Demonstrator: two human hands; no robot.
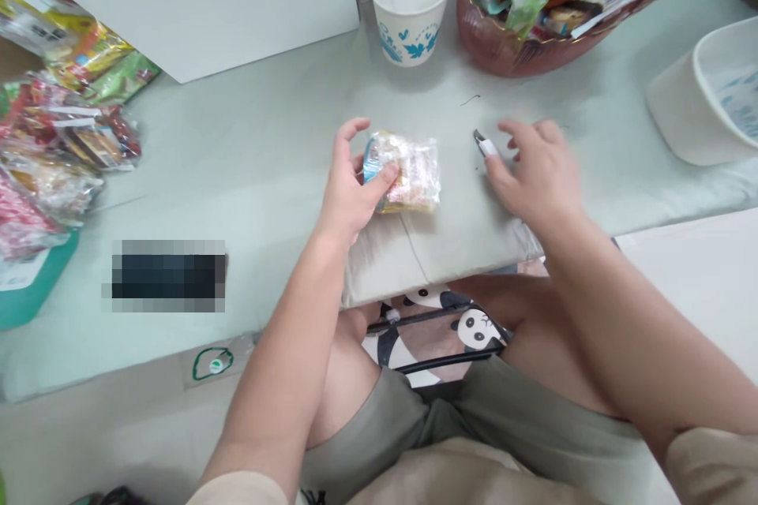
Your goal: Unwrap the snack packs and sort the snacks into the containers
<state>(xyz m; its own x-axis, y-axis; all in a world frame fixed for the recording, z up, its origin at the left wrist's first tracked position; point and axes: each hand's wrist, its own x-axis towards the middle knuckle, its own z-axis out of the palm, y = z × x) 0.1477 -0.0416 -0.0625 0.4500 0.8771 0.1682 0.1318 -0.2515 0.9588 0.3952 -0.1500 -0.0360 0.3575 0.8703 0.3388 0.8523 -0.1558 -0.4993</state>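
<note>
My left hand [354, 188] grips a clear plastic snack packet [408, 177] with a blue edge, its thumb lying across the front and fingers behind. The packet is at the table's front edge. My right hand [542, 173] is to the right with thumb and fingers apart, slightly blurred. Just beside its thumb lies a small tool with a white handle and a dark, curved tip [485, 146]; its exact kind is unclear. The thumb comes very close to the handle, and I cannot tell whether they touch.
Behind the packet stands a paper cup [411, 12] with crumpled clear plastic inside. A reddish bowl [491, 43] of wrapped snacks sits back right, a white tub [681, 106] far right. Snack packets [88, 134] are piled left, near a pixelated dark object [169, 276]. A white box [237, 0] stands behind.
</note>
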